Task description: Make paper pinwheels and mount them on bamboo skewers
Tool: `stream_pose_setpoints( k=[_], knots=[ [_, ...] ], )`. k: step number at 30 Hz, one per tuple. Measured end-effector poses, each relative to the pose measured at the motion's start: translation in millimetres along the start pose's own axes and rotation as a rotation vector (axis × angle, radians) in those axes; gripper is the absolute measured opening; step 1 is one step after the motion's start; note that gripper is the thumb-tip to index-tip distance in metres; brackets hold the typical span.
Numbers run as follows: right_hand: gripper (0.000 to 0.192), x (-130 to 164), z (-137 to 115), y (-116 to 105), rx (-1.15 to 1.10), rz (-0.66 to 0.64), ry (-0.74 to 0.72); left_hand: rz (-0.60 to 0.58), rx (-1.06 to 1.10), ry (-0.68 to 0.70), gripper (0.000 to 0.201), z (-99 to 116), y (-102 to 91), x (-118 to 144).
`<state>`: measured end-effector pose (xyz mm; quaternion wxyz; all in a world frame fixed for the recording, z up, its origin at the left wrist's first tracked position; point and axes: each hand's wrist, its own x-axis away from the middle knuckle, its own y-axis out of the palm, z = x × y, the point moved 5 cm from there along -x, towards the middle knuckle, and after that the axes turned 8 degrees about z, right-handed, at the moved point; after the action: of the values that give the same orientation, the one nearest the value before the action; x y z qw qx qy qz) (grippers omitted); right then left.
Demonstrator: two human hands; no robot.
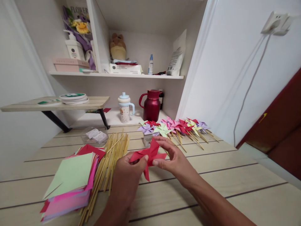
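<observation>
A red paper pinwheel (152, 153) is held up over the table between both hands. My left hand (129, 171) pinches it, with the thumb pressed on its centre. Around the right-hand blades curl the fingers and thumb of my right hand (172, 158). No stick shows on this pinwheel; its back is hidden. Left of my left hand lie many thin wooden sticks (107, 166). Beside them is a stack of cut paper squares (70, 175), light green on top, with pink, red and lilac below. Finished pinwheels on sticks (183, 127) lie beyond my right hand.
A small clear box (147, 140) stands behind the held pinwheel. Another clear tray with white packets (96, 136) sits behind the paper. Farther back are a tumbler (125, 108), a red jug (151, 106) and a raised wooden stand (98, 102) with rolls of tape (73, 99).
</observation>
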<state>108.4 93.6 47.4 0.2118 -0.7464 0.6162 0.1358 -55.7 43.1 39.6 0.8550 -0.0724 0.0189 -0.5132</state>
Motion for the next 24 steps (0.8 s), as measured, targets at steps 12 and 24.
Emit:
stream_pose_setpoints(
  k=[12, 24],
  knots=[
    [0.051, 7, -19, 1, 0.090, 0.069, -0.074, -0.024, 0.255, -0.128, 0.022, 0, -0.5, 0],
    [0.032, 4, -2, 4, 0.077, 0.049, 0.100, -0.041, 0.211, -0.070, 0.024, 2, 1.3, 1]
  ],
)
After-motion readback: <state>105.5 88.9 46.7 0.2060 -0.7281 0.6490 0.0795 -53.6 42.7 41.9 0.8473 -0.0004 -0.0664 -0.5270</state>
